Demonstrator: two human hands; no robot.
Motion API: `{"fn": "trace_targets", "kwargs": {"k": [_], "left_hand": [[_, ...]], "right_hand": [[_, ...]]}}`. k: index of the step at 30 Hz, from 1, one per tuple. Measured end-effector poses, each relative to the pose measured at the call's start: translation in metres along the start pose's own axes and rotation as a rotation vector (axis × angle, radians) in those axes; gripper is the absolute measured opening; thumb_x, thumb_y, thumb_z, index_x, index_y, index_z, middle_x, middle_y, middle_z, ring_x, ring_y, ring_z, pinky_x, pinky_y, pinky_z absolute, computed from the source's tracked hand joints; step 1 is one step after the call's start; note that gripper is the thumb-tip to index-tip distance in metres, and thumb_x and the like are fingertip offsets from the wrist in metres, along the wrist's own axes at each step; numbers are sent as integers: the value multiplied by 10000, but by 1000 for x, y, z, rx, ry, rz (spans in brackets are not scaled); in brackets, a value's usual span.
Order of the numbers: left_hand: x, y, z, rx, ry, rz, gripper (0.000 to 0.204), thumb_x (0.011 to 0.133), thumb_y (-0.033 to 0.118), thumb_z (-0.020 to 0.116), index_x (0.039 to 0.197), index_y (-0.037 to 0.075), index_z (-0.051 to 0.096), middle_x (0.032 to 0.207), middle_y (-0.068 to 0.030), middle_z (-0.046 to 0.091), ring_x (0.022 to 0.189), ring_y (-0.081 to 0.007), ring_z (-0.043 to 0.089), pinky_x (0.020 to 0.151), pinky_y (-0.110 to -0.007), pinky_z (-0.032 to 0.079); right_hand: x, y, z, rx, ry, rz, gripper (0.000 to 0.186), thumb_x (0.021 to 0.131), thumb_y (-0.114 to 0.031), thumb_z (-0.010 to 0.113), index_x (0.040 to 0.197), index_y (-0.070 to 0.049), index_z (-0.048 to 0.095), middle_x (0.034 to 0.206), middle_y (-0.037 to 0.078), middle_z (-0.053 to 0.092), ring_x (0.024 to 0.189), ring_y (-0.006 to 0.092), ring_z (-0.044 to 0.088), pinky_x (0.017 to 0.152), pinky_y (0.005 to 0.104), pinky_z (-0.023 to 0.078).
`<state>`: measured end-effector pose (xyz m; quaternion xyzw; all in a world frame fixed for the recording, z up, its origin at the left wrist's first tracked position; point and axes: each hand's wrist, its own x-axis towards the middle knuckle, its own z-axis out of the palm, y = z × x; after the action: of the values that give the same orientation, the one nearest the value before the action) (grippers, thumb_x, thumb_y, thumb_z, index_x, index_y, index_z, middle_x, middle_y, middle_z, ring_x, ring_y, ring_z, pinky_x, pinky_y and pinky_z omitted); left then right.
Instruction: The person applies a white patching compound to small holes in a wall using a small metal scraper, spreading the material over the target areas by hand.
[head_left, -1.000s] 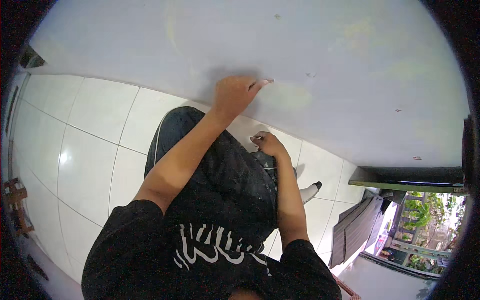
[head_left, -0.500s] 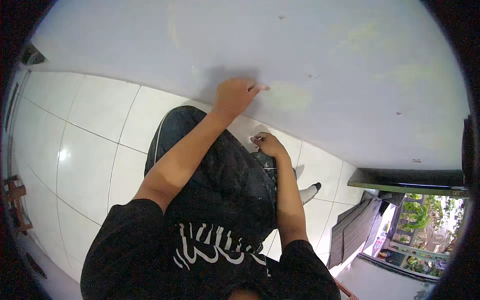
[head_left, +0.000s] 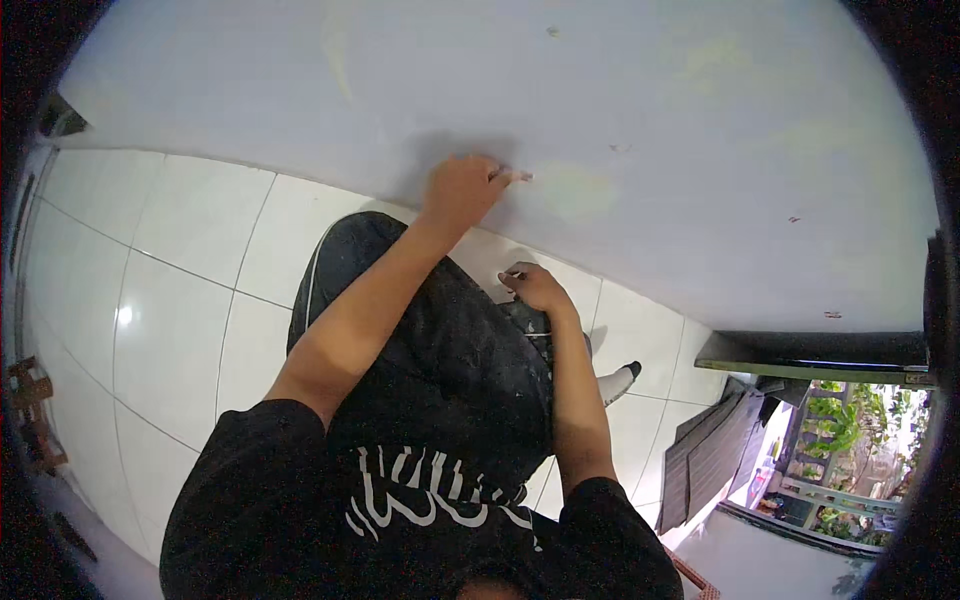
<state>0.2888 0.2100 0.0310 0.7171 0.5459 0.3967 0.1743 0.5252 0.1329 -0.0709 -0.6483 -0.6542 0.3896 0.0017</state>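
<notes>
My left hand (head_left: 458,196) is raised against the pale grey wall (head_left: 640,110), fingers curled, with a small pale piece pinched at the fingertips and touching the wall. Just right of it the wall has a faint yellowish patch (head_left: 580,190). My right hand (head_left: 536,288) is held lower, over my dark trouser leg (head_left: 440,350), closed on a small tool that is mostly hidden; a thin pale edge shows below the fist.
White floor tiles (head_left: 170,300) stretch to the left. At the lower right are a dark doorway ledge (head_left: 810,355), a grey slatted panel (head_left: 710,450) and greenery outside. My foot in a white sock and black shoe (head_left: 620,378) is near the wall's base.
My left hand has shifted slightly down along the wall. My right hand stays in about the same place.
</notes>
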Motion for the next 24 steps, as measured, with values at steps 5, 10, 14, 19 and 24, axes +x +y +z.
{"fn": "trace_targets", "kwargs": {"k": [5,10,14,19,24], "left_hand": [[-2,17,-5,-22,134,71,476,952,477,615,704,78,693,633,-128,634,616,-331,644,566,-448,501],[-6,-2,2,78,44,59,469,953,458,621,675,86,682,596,-119,619,558,-332,626,549,-446,498],[-4,18,-8,-9,192,134,492,950,471,625,668,71,669,587,-124,616,527,-320,606,520,-435,489],[-5,10,-13,29,110,64,518,943,500,627,665,65,666,576,-132,608,518,-321,604,496,-421,483],[-1,4,-3,-42,209,100,536,937,524,626,674,59,671,586,-135,614,533,-338,615,511,-452,490]], "right_hand": [[-3,-3,-4,6,-32,29,439,948,-423,675,1043,5,701,886,163,727,757,234,699,718,360,536],[-1,-2,0,39,-27,13,439,947,-424,676,1041,4,699,863,152,720,748,228,690,717,358,531],[3,13,3,-7,15,-17,439,950,-428,673,1030,3,693,836,137,708,762,214,675,720,349,526],[-2,0,2,50,-29,40,436,949,-421,678,1039,5,694,837,136,706,754,210,677,715,347,526],[1,2,1,4,-11,-28,443,950,-423,677,1041,10,701,845,140,712,746,206,686,703,345,529]]}}
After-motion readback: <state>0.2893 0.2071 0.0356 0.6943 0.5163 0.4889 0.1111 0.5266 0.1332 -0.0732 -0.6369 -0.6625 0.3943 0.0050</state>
